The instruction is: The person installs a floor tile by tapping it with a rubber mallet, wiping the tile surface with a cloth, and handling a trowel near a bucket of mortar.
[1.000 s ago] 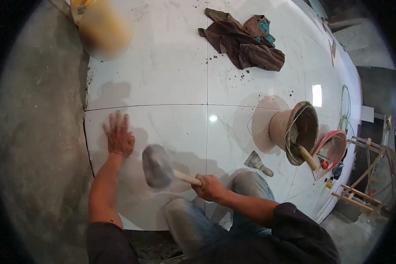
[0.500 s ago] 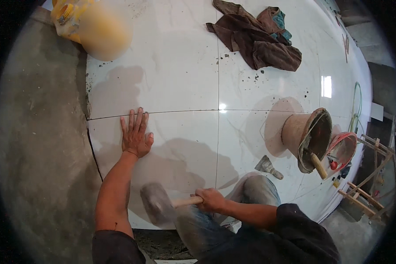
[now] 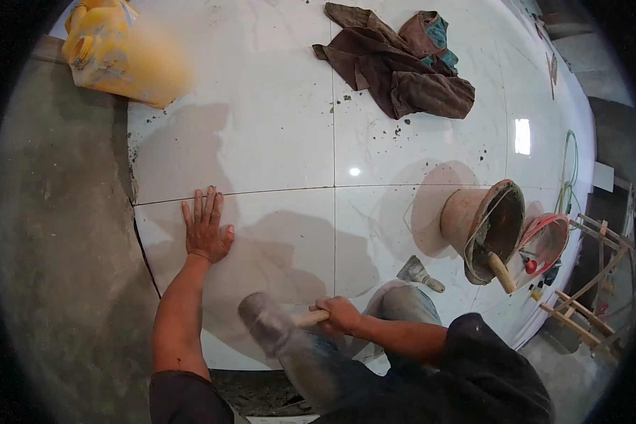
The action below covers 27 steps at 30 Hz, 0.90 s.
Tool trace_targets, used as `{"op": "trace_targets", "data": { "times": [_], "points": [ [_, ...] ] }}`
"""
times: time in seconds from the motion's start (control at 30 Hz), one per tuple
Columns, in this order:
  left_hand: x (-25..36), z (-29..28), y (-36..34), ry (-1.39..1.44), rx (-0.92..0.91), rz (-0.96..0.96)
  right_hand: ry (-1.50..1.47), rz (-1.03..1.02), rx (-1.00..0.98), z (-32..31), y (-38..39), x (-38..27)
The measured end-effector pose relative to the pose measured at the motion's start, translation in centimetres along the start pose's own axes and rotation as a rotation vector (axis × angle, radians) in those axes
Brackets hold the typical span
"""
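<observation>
The person's left hand (image 3: 206, 237) lies palm down on a large white tile (image 3: 283, 244), its grip spread and empty, the longer fingertips reaching the joint with the next tile. The right hand (image 3: 340, 316) has its grip closed around the pale handle of a mallet (image 3: 261, 316). The blurred, greyish mallet head is over the near part of that tile, beside the person's left knee; whether it touches the tile cannot be told.

Near the right knee, a scraper (image 3: 421, 274) lies flat on the tiles. Beyond it to the right stands a mortar-stained bucket (image 3: 463, 219), a wooden handle (image 3: 502, 273) jutting from its mouth, with a red-rimmed container (image 3: 550, 239) just beside it. A crumpled dark brown cloth (image 3: 434, 92) lies farther out among scattered crumbs, and a yellow jug (image 3: 113, 60) sits at the far left, by the grey concrete floor (image 3: 63, 212).
</observation>
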State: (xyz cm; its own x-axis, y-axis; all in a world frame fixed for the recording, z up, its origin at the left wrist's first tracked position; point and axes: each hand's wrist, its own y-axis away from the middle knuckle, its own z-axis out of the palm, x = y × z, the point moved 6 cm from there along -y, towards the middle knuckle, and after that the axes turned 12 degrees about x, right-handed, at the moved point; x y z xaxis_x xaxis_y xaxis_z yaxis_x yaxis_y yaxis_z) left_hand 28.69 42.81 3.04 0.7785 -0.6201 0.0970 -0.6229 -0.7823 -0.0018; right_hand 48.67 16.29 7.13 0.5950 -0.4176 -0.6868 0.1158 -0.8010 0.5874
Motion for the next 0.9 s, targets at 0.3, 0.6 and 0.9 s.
{"op": "trace_targets", "data": {
  "times": [0.3,0.6,0.9],
  "points": [
    [0.7,0.0,-0.4,-0.049,-0.018,-0.041,-0.065,0.17,-0.116,0.0,1.0,3.6],
    [10.9,1.5,-6.1,-0.046,0.123,-0.319,-0.131,0.065,0.123,0.4,2.5,4.8],
    [9.9,1.2,-7.1,-0.033,0.065,-0.259,-0.113,0.178,0.005,-0.4,3.0,2.4]
  ]
}}
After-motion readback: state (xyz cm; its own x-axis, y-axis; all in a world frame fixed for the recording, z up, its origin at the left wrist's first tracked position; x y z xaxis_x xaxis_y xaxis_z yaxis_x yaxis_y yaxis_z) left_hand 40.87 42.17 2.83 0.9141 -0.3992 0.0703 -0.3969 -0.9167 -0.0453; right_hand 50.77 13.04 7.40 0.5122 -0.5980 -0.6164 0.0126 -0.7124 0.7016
